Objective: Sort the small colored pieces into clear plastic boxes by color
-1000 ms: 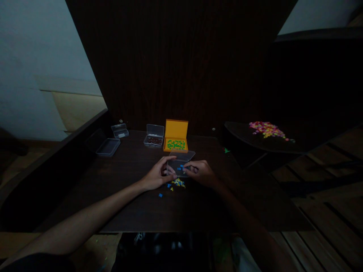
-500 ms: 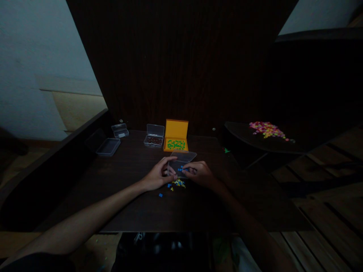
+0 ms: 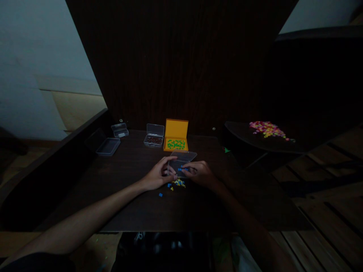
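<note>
My left hand (image 3: pixel 157 175) grips the left side of a clear plastic box (image 3: pixel 183 156) whose lid stands raised at the back. Inside the box lie a few small blue pieces (image 3: pixel 180 169). Over its right side, my right hand (image 3: pixel 200 173) has its fingertips pinched together among these pieces; whatever they pinch is too small to make out. Just in front of the box is a little heap of yellow, white and blue pieces (image 3: pixel 179 183). One blue piece (image 3: pixel 160 195) lies apart, nearer to me.
Behind the hands stand an open orange case (image 3: pixel 176 127) with green pieces and a clear box (image 3: pixel 155 130) with brown pieces. Two clear boxes, one larger (image 3: pixel 109 146) and one smaller (image 3: pixel 120 130), sit at left. Pink and yellow pieces (image 3: pixel 269 129) cover part of a right-hand shelf.
Almost nothing differs. My right fingertips have shifted very slightly over the blue pieces, while my left hand keeps its hold on the clear box.
</note>
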{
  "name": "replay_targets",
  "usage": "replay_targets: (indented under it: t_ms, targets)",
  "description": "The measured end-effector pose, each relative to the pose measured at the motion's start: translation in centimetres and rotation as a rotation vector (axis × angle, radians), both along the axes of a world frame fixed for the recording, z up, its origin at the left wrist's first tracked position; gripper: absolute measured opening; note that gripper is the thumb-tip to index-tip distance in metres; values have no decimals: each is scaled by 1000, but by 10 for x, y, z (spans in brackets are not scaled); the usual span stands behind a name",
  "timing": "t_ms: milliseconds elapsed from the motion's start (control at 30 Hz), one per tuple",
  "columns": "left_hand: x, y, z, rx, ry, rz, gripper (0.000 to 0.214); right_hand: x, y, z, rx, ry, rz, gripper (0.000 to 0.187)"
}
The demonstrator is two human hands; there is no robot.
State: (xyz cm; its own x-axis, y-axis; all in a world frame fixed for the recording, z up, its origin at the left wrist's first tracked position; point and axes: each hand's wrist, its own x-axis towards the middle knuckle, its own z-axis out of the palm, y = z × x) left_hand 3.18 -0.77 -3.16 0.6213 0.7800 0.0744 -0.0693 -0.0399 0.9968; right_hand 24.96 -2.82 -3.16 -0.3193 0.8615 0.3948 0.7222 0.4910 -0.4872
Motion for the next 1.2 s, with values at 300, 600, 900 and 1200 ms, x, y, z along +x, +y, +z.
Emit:
replay_targets:
  t_ms: [300,600,900,1200]
  targets:
    - [-1,6,1,-70,-56,58,69,0,-1,8,-48,121,-91,19]
    - [-2,6,2,-48,-59,63,70,-1,-1,8,-150,131,-28,18]
    - [-3,5,1,-19,-17,25,76,-1,-3,10,-167,153,11,18]
    - [-1,7,1,10,-51,74,75,-2,-4,10,-183,209,-1,21]
